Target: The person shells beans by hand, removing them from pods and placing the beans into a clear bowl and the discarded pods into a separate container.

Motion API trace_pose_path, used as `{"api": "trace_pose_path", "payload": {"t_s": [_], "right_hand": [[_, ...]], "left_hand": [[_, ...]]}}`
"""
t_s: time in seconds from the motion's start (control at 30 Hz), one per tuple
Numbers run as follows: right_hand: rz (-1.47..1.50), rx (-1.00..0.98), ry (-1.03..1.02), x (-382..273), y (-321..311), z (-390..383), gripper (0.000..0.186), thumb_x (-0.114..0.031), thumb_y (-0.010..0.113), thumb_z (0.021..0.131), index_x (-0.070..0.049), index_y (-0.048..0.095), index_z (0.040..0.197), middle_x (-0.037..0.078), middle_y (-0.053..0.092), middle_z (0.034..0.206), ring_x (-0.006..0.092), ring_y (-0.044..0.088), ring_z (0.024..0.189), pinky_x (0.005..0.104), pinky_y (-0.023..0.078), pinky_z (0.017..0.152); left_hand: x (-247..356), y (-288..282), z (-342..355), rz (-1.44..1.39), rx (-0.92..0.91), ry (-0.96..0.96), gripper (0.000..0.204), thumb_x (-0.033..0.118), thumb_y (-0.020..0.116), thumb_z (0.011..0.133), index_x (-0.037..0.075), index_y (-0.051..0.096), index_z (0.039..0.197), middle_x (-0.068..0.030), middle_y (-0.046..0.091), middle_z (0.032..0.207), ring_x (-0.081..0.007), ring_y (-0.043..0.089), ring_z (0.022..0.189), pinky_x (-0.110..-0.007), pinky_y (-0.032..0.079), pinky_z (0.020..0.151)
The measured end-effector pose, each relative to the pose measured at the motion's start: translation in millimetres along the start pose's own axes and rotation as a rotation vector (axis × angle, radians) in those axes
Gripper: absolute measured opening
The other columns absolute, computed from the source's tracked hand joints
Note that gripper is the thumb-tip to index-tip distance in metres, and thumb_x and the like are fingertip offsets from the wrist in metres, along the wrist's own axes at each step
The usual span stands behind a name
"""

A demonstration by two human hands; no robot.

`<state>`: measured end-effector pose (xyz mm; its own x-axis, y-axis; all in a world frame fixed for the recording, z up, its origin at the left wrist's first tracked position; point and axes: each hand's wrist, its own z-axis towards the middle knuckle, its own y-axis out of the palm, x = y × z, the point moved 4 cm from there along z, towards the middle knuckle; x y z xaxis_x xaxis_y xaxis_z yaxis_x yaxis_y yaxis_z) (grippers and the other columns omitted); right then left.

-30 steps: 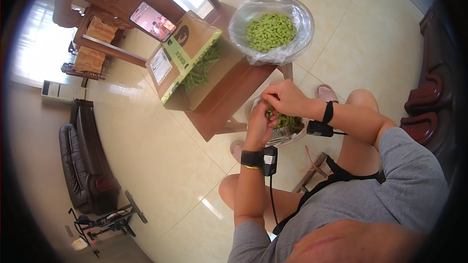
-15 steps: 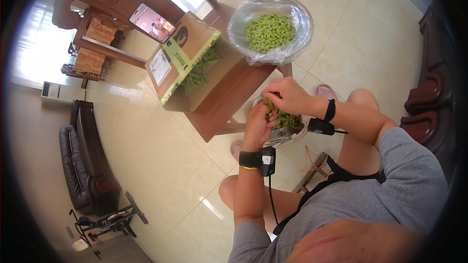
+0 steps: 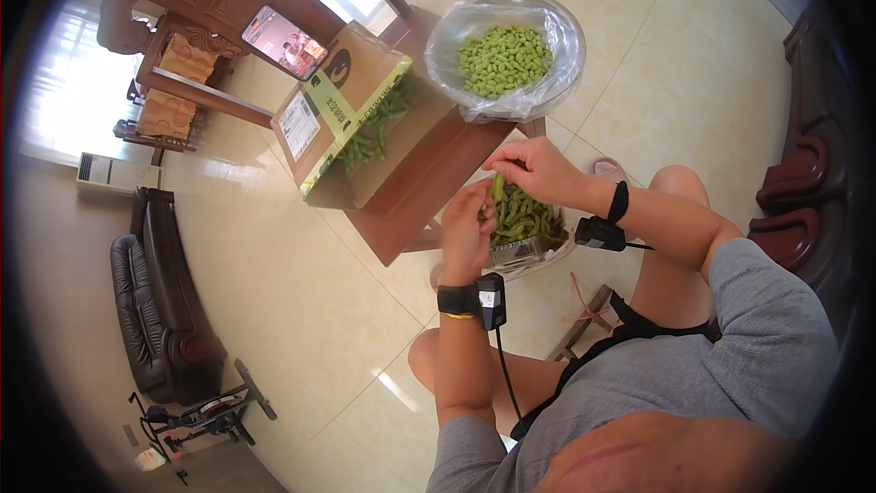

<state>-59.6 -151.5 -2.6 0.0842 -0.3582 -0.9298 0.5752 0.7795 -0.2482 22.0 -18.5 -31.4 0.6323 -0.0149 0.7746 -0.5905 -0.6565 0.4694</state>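
Note:
My right hand [image 3: 537,171] pinches a green soybean pod [image 3: 498,186] between thumb and fingers, over a bin lined with a pale bag. Just left of it my left hand [image 3: 468,224] is closed, its fingers curled inward; what lies inside them is hidden. Many soybean pods [image 3: 529,217] fill the bin below, beside a clear plastic container [image 3: 516,253]. Beyond my hands, shelled green soybeans [image 3: 505,60] lie in a metal basin [image 3: 573,27] lined with a clear bag. More pods on stems [image 3: 375,132] stick out of an open cardboard box [image 3: 354,55].
Box and basin stand on a low brown wooden bench [image 3: 392,221]. A lit phone [image 3: 285,43] leans at the box's far side. Dark leather sofas [image 3: 164,301] and a folded exercise machine [image 3: 205,418] stand around. My knees flank the bin; cables run from my wristbands.
My left hand has drawn back left and slightly down, away from the right hand. The right hand has shifted slightly, and a pod now shows below its fingertips. More of the bin is visible.

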Motion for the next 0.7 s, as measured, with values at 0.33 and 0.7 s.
{"api": "trace_pose_path", "payload": {"t_s": [0.33, 0.7], "right_hand": [[0.085, -0.203, 0.151, 4.4, 7.0, -3.8, 0.02, -0.013, 0.053, 0.091, 0.003, 0.065, 0.096, 0.006, 0.065, 0.08, 0.01, 0.06, 0.07, 0.0248, 0.048, 0.065], [-0.078, -0.323, -0.213, -8.1, -1.1, 4.0, 0.015, -0.012, 0.055, 0.088, -0.003, 0.063, 0.097, 0.011, 0.062, 0.086, 0.0273, 0.06, 0.081, 0.0339, 0.047, 0.071]], "left_hand": [[-0.8, 11.7, -5.5, 0.001, -0.241, -0.152, 0.014, 0.019, 0.053, 0.091, 0.007, 0.055, 0.097, -0.0002, 0.053, 0.081, -0.0073, 0.046, 0.064, -0.018, 0.03, 0.047], [-3.2, 7.5, -5.3, -0.209, -0.232, -0.173, 0.011, 0.016, 0.048, 0.09, 0.006, 0.051, 0.087, 0.0007, 0.046, 0.079, -0.0074, 0.038, 0.063, -0.017, 0.026, 0.047]]}}
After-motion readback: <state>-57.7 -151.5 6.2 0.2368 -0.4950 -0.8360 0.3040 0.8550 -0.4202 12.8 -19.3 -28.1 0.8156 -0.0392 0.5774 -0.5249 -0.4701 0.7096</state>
